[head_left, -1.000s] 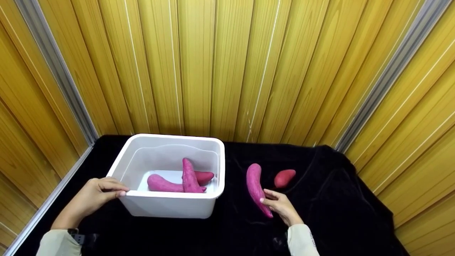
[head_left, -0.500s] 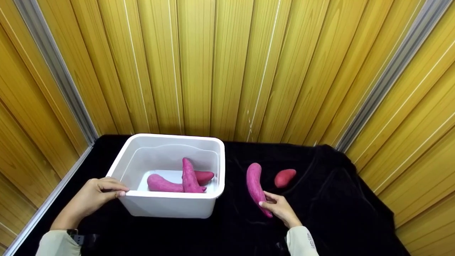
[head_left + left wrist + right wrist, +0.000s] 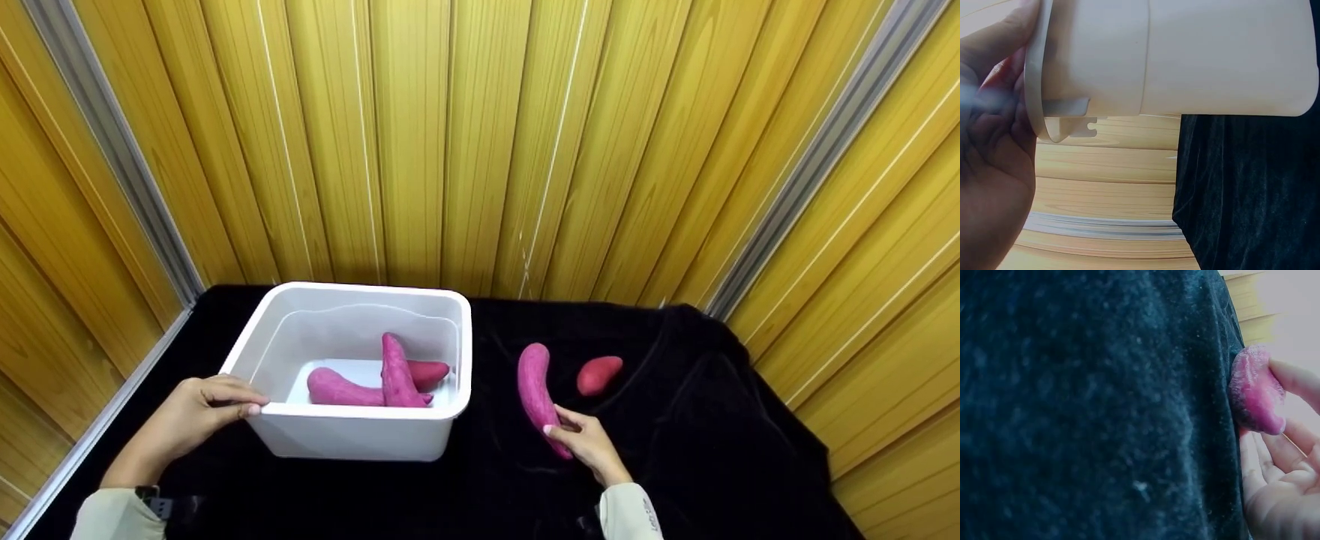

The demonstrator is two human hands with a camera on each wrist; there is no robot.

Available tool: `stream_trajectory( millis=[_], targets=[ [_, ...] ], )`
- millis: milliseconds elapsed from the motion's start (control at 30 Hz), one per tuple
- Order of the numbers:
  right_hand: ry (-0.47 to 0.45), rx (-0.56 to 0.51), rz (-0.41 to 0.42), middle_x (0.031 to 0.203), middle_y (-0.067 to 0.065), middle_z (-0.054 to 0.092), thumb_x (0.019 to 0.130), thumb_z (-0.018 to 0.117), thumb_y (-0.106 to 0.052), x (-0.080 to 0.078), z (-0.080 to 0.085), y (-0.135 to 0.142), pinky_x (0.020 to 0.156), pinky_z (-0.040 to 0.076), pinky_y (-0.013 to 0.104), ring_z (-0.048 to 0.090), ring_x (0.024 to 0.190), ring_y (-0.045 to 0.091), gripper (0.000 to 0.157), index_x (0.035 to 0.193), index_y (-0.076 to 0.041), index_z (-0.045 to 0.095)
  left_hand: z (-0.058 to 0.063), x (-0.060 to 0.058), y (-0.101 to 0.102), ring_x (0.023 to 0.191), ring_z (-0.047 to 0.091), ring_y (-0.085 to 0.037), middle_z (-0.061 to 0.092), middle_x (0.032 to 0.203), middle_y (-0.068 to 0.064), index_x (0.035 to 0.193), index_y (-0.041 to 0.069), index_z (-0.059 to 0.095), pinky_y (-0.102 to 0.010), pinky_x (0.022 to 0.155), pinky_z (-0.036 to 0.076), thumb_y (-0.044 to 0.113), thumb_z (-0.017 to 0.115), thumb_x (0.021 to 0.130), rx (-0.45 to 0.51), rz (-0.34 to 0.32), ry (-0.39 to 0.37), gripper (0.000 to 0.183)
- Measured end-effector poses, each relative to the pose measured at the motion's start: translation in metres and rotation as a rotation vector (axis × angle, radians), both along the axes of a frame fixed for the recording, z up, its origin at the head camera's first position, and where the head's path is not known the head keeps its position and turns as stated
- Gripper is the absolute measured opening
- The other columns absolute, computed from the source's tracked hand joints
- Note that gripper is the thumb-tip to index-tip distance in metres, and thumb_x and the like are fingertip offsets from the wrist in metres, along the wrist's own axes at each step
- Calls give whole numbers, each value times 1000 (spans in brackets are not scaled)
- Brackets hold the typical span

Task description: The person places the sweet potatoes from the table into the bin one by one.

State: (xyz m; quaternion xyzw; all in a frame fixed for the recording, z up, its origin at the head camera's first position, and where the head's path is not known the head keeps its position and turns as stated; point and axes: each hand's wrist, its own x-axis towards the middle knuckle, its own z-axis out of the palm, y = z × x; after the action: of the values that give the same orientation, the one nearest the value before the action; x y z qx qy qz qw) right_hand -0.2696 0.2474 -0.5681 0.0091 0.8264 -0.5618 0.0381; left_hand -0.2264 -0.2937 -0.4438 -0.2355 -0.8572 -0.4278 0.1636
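My left hand [image 3: 196, 411] pinches the near left corner of the rim of a white plastic tub [image 3: 352, 436], thumb on one side and fingers on the other; the left wrist view shows this grip up close on the tub [image 3: 1213, 56]. To the tub's right, a long curved purple-pink sweet potato [image 3: 533, 382] lies on the black cloth. My right hand [image 3: 592, 448] holds its near, tapered end between thumb and fingers. That tip of the sweet potato [image 3: 1255, 394] faces the right wrist camera. A shorter red sweet potato [image 3: 598, 375] lies just beyond my right hand, untouched.
Inside the tub lie a pink sweet potato [image 3: 341, 387], another one [image 3: 400, 373] leaning across it, and a redder one [image 3: 430, 373] behind. Black cloth [image 3: 712, 435] covers the table. Yellow wood-patterned panels [image 3: 480, 150] enclose the back and sides.
My right hand has shifted slightly towards me along the sweet potato, its thumb settling on the lower end. The left hand and the tub stay put.
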Motion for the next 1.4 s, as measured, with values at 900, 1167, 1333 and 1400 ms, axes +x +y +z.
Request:
stream_trajectory(
  millis=[900, 1167, 1333, 1400],
  targets=[
    [72, 83, -76, 121, 24, 64, 85, 74, -18, 7, -3, -9, 93, 52, 37, 63, 111, 31, 54, 131, 4, 55, 0, 0, 0, 86, 55, 11, 71, 84, 14, 82, 9, 78, -2, 78, 41, -7, 77, 71, 10, -7, -16, 19],
    [92, 76, -55, 119, 24, 65, 83, 75, -18, 6, -1, -7, 88, 54, 31, 64, 108, 31, 55, 129, 5, 56, 0, 0, 0, 85, 56, 10, 71, 83, 13, 81, 11, 78, -2, 77, 41, -6, 78, 71, -8, -4, 7, 19],
    [85, 26, -51, 119, 26, 64, 84, 75, -15, 6, -2, -7, 87, 54, 29, 63, 109, 33, 55, 129, 9, 54, 0, 1, 0, 84, 56, 10, 71, 83, 13, 81, 11, 79, -2, 77, 41, -5, 78, 70, -10, 5, 11, 20],
    [81, 16, -47, 119, 26, 64, 84, 75, -15, 5, -2, -7, 87, 53, 27, 63, 109, 33, 56, 129, 9, 53, 0, 1, 0, 85, 56, 10, 71, 83, 14, 81, 11, 79, -2, 77, 41, -6, 78, 69, -8, 8, 18, 21]
  ],
)
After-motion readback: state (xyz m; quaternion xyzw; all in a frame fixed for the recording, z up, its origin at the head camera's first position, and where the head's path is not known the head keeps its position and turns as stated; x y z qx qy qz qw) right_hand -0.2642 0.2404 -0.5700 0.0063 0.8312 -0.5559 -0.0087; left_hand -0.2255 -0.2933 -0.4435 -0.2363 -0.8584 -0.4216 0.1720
